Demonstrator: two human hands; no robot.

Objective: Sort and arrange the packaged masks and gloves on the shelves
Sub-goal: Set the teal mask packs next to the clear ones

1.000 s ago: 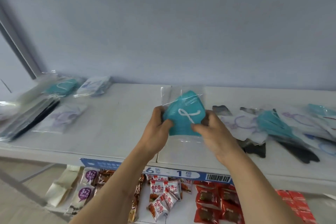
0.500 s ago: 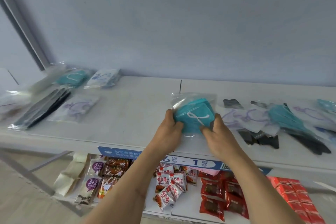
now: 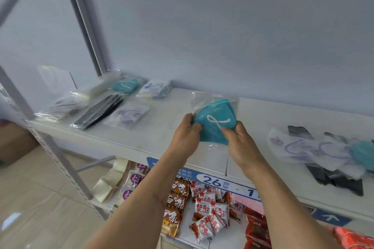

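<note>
Teal mask packet point(image 3: 215, 122) held above the white shelf point(image 3: 153, 137), both hands on it. Left hand point(image 3: 187, 135) pinches its left edge, thumb on top, fingers curled under. Right hand point(image 3: 241, 144) pinches its lower right corner, thumb across the front near the white ear loop. Clear bag extends past the mask toward the wall. Left of the teal mask packet, resting on the shelf: a purple-loop mask packet point(image 3: 129, 115), a stack of black mask packets point(image 3: 101, 110), another teal packet point(image 3: 126, 86) and a white one point(image 3: 154, 88) farther back. Right of it: a heap of white, black and teal packets point(image 3: 315, 151). Below it, a blue shelf label point(image 3: 222, 183) reading 26, and snack packets point(image 3: 208, 216) on the lower shelf.
</note>
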